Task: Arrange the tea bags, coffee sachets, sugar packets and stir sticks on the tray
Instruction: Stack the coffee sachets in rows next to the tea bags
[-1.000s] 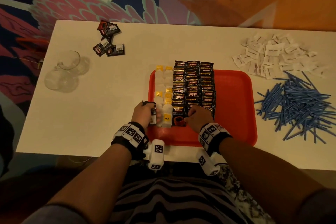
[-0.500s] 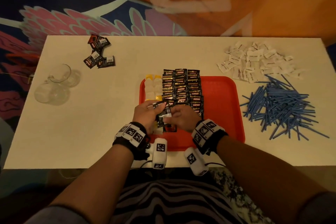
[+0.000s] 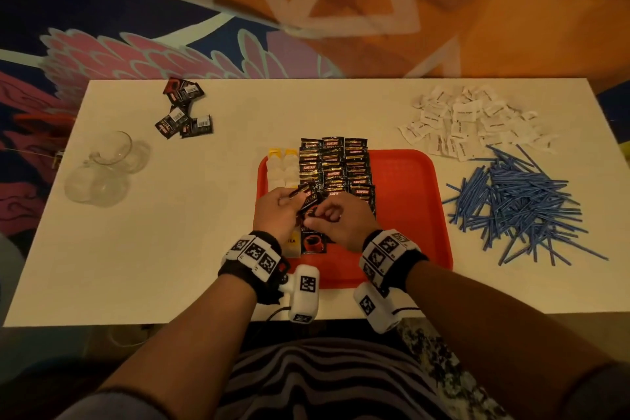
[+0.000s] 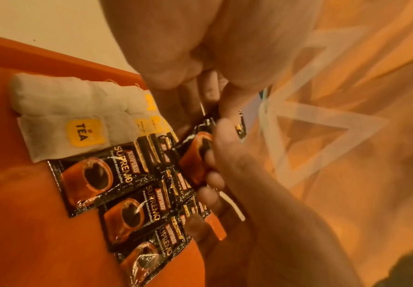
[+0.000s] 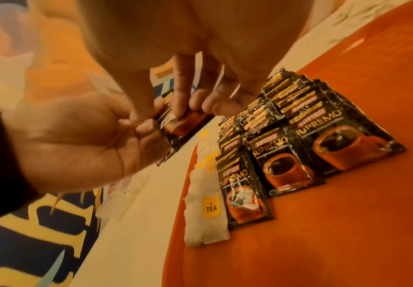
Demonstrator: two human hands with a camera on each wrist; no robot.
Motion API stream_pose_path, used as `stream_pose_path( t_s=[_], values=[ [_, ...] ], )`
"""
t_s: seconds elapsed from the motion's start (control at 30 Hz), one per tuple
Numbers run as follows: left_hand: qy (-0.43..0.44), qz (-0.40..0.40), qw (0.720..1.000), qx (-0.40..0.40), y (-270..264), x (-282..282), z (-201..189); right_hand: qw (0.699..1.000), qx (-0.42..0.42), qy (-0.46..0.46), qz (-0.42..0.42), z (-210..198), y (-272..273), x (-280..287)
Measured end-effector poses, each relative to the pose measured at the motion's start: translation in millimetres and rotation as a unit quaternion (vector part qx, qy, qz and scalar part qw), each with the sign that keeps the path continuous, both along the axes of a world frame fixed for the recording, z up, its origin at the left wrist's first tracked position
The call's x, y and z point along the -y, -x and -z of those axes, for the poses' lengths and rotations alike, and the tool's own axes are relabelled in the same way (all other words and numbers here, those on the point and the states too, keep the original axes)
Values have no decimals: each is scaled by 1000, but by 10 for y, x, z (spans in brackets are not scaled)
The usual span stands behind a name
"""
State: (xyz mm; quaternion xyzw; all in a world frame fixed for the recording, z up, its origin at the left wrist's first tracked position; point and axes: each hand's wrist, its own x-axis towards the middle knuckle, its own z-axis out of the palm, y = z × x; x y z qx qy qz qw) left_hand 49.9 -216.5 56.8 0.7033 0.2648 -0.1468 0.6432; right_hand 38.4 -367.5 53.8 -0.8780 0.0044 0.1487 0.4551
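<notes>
Far left on the table (image 3: 191, 249): two clear glasses (image 3: 102, 167), lying together. Beyond and just right of them, a loose cluster of dark sachets (image 3: 182, 109), off the tray.

Centre: red tray (image 3: 405, 187). Along its left edge, two columns of tea bags (image 3: 282, 167) with yellow tags. Touching them on the right, three overlapping columns of coffee rows (image 3: 335, 167), black packs with a cup print. Right half of tray bare.

Above the near ends of those columns, both hands meet on one sachet (image 3: 308, 199), raised off the tray and tilted. Left hand (image 3: 276, 215): thumb and fingers pinch its upper end. Right hand (image 3: 341, 218): fingers curled, pinching its lower part; the right wrist view shows the fingertips (image 5: 195, 104) pressed on the pack face. A further dark strip shows at the left fingertips; cannot tell if it is a second pack.

Right of tray, far side: heap of white sugar packets (image 3: 470, 123). Nearer, touching that heap's edge: scattered pile of blue sticks (image 3: 521, 201), all on the table.
</notes>
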Motion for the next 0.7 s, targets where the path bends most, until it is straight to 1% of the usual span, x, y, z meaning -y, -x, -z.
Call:
stream_pose_path(
  t_s=[0.07, 0.1, 0.13, 0.2, 0.27, 0.3, 0.33, 0.43, 0.57, 0.63, 0.7],
  values=[
    [19, -3, 1000, -11, 1, -30, 37, 999, -8, -3, 43, 32, 3, 71],
    [35, -2, 999, -16, 2, -33, 56, 997, -28, -12, 65, 58, -5, 104],
    [49, 1, 999, -21, 11, -28, 61, 996, -56, -19, 72, 74, -13, 126],
    [71, 12, 997, -36, 26, -6, 65, 992, -110, -16, 58, 115, -18, 132],
    [83, 13, 995, -48, 31, 9, 86, 987, -139, -35, 68, 132, -8, 132],
    [75, 15, 996, -48, 33, 16, 103, 985, -146, -47, 78, 129, 3, 137],
    [62, 18, 997, -45, 28, 26, 134, 985, -146, -49, 83, 142, 15, 148],
    [27, 31, 998, -49, 49, 80, 177, 992, -120, 10, 48, 157, 48, 192],
    [-28, 26, 998, -52, 83, 129, 256, 991, -124, 40, 27, 188, 100, 236],
    [-106, 69, 992, -25, 111, 124, 269, 988, -139, 72, 18, 228, 129, 288],
    [-197, 152, 968, 13, 164, 92, 280, 981, -170, 93, 26, 307, 162, 372]
  ],
)
